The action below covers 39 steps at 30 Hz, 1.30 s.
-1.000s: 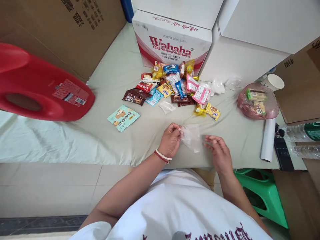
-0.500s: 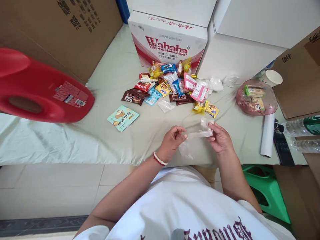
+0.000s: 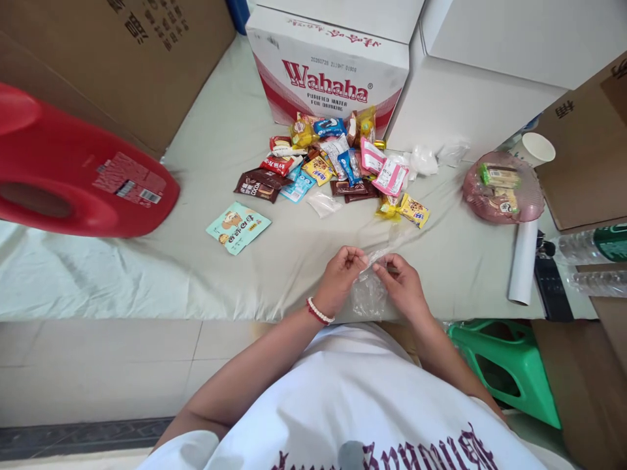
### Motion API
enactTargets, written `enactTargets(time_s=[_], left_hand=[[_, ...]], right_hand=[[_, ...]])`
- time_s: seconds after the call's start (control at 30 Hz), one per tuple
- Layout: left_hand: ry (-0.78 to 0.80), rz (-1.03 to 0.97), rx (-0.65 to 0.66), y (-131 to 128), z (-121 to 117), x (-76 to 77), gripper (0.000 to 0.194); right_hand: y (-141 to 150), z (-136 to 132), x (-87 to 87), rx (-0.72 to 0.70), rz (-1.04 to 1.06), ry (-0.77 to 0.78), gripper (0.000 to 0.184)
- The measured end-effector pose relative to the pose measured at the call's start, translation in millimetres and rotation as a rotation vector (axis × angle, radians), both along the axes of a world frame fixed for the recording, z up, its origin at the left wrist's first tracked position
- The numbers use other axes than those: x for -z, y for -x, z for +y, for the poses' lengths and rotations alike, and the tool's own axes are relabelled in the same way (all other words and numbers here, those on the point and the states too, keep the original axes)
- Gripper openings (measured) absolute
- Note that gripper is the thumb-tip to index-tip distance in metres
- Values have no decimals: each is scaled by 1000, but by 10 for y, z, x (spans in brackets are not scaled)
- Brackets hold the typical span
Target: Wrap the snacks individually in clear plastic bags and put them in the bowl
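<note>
A clear plastic bag (image 3: 371,294) hangs between my two hands near the table's front edge. My left hand (image 3: 341,277), with a beaded bracelet at the wrist, pinches the bag between thumb and fingers. From the other side my right hand (image 3: 402,282) grips it too, the fingertips of both hands close together. Beyond them lies a heap of wrapped snacks (image 3: 337,163), among them a yellow packet (image 3: 414,210) and a pink-and-white packet (image 3: 390,177). A mint-green pouch (image 3: 238,228) lies flat to the left of the heap. Another crumpled clear bag (image 3: 324,203) rests just in front of it.
A red jug (image 3: 88,176) stands at the left. Behind the snacks is a Wahaba-style water carton marked Wahaha (image 3: 328,65). On the right are a pink bowl (image 3: 529,202) with snacks, a paper cup (image 3: 537,149), a white roll (image 3: 523,267) and plastic bottles (image 3: 580,248). A green stool (image 3: 533,378) stands below.
My right hand has moved left to meet my left hand and now pinches the bag beside it. The bag hangs lower and more spread out between them.
</note>
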<state>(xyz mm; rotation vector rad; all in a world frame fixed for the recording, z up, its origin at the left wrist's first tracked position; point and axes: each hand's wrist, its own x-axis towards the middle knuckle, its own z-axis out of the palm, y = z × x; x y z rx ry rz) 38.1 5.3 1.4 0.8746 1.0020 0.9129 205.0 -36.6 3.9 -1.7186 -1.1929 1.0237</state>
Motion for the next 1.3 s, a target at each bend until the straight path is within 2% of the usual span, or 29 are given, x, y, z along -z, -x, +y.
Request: enactTargets(time_s=[0.07,0.13,0.3,0.43,0.5,0.53,0.67,0.73,0.83,0.9,0.97,1.03,1.2,1.3], left_hand=[[-108,155,9,13,7,29,28],[-142,231,-41,38,26,74,26],[-87,194,-230,102,77,168,29],[-81,191,-248,105,96,190,34],[-48,171,-239,101,106,188,36],[-31,160,-242,100,111,184,37],[11,109,-262,89,122,152,42],[27,69,-233,74,113,132,43],[41,14,-168,63,83,110,44],[39,12,-125,85,62,105,45],[35,43,-68,139,48,108,46],[37,84,-34,210,38,113,41],[97,53,-27,335,9,120,43],[182,-5,16,348,-7,123,50]], right_hand=[[58,71,27,71,49,-36,28],[64,141,2,165,175,-29,25],[13,177,-97,241,449,65,30],[-52,117,-12,228,561,186,40],[-93,68,45,226,524,210,40],[-114,36,59,256,457,175,38],[-154,-110,-34,406,43,-172,30],[-129,-136,-127,288,-108,-274,35],[-60,-40,-202,-96,-278,-266,58],[-39,98,-193,-301,-319,-217,47],[-69,257,-172,-343,-268,-183,24],[-154,414,-169,-261,-122,-145,15],[-442,761,-237,50,447,30,28],[-499,819,-265,317,511,-122,30]])
